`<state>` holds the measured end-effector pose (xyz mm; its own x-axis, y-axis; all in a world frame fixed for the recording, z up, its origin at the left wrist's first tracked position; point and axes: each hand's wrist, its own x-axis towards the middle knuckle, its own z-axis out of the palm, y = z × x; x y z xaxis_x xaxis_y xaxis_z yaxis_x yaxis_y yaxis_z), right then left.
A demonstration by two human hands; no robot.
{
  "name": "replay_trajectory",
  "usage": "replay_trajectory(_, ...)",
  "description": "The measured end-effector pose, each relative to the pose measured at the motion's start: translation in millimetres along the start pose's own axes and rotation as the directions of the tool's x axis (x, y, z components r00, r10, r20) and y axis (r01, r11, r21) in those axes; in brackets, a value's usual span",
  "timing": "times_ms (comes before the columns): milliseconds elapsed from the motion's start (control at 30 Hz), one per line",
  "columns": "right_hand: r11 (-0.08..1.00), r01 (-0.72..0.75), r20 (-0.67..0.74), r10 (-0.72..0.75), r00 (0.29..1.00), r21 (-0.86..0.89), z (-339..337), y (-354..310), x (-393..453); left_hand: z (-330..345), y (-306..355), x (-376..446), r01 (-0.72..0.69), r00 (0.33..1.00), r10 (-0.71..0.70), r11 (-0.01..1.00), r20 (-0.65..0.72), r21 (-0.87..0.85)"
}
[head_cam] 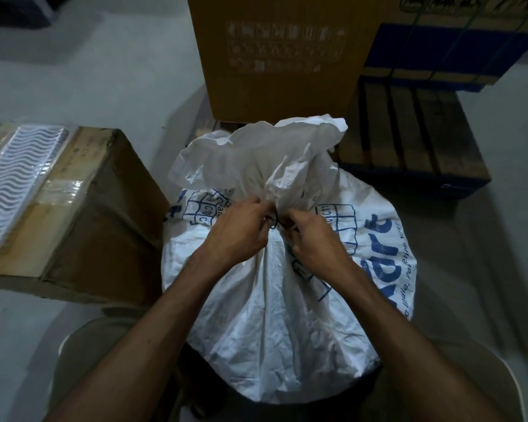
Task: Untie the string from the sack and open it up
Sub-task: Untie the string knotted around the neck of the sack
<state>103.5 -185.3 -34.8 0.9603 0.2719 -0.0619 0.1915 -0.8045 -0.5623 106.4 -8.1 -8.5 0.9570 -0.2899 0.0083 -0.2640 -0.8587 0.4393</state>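
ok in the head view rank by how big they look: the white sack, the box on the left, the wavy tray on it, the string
1. white sack, though it lies nearest the camera
2. box on the left
3. wavy tray, partly cut off at the frame edge
4. string, just a dark bit between the left hand and right hand

A single wide-angle camera sat on the person's head and looked forward and steeply down, close over the white sack (275, 269), which filled the middle of the frame. Both forearms ran up from the bottom edge to the left hand (241, 228) and right hand (313, 236) at the centre. The wide lens bent the edges, where a cardboard box (83, 214) stood left and a taller carton (281, 56) stood ahead on the floor (104, 71).
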Motion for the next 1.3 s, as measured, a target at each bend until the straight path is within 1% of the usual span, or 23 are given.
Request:
replay_trajectory(100, 1.000, 0.002, 0.015, -0.002, 1.000, 0.022, -1.6, -1.8, -3.4, 1.5, 1.0, -3.8, 0.009, 1.000, -0.010, 1.000, 0.006, 0.025)
replay_trajectory(167, 0.999, -0.014, 0.026, 0.013, 1.000, 0.037, -4.4, -2.5, -6.0, 0.5, 2.4, -7.7, 0.023, 1.000, -0.023, 0.999, -0.018, -0.025)
replay_trajectory(267, 0.999, -0.034, 0.033, 0.033, 0.999, 0.021, -6.7, -5.2, -6.3, -2.1, 0.7, -8.3, 0.022, 1.000, -0.023, 0.994, -0.008, -0.105)
replay_trajectory(367, 1.000, -0.024, 0.034, 0.024, 0.999, -0.003, -5.8, -6.9, -6.5, -1.6, -2.2, -6.7, 0.007, 1.000, -0.009, 0.992, -0.019, -0.130)
replay_trajectory(433, 0.999, -0.031, 0.014, 0.031, 0.999, 0.030, -4.6, -4.2, -5.6, -0.5, -2.8, -2.7, -0.007, 0.999, 0.004, 0.996, -0.038, -0.091)
replay_trajectory(500, 0.997, -0.044, 0.014, 0.043, 0.999, 0.066, -4.5, -2.5, -4.4, -1.5, -3.9, 3.8, 0.009, 0.999, -0.011, 0.998, -0.032, -0.065)
replay_trajectory(600, 0.994, -0.051, 0.024, 0.049, 0.999, 0.097, -6.0, 0.4, -2.0, -3.7, -5.1, 15.0, 0.052, 0.998, -0.050, 0.997, 0.033, -0.049)
replay_trajectory(667, 0.996, -0.028, 0.028, 0.026, 0.999, 0.090, -9.2, 0.2, -1.8, -5.8, 1.1, 22.7, 0.067, 0.995, -0.068, 0.998, 0.073, 0.017)
replay_trajectory(767, 0.999, -0.016, 0.045, 0.014, 0.999, 0.046, -12.6, -3.8, -3.8, -4.7, 14.2, 29.0, 0.052, 0.998, -0.059, 0.980, 0.030, 0.194)
replay_trajectory(833, 0.999, -0.033, 0.050, 0.032, 0.998, 0.024, -11.9, -5.1, -6.2, -0.5, 22.2, 26.5, 0.075, 0.997, -0.072, 0.968, -0.023, 0.240)
replay_trajectory(900, 0.999, -0.039, 0.059, 0.037, 0.998, 0.024, -9.5, -4.7, -9.2, 3.3, 27.6, 24.1, 0.118, 0.992, -0.108, 0.974, -0.059, 0.195)
replay_trajectory(1000, 0.999, -0.016, 0.062, 0.013, 0.998, 0.047, -10.6, -2.8, -10.1, 4.6, 26.7, 26.3, 0.211, 0.976, -0.205, 0.974, -0.070, 0.088)
replay_trajectory(1067, 0.998, -0.023, 0.068, 0.018, 0.998, 0.066, -14.5, -1.4, -11.1, 4.4, 24.5, 30.2, 0.257, 0.962, -0.250, 0.965, -0.105, 0.052)
replay_trajectory(1200, 0.999, -0.032, 0.137, 0.030, 0.990, 0.018, -17.3, 2.1, -9.1, 10.9, 24.5, 33.3, 0.296, 0.948, -0.288, 0.954, -0.133, 0.043)
replay_trajectory(1300, 1.000, -0.021, 0.163, 0.023, 0.986, -0.013, -17.0, 3.6, -8.9, 12.4, 26.4, 36.2, 0.273, 0.953, -0.269, 0.962, -0.139, 0.011)
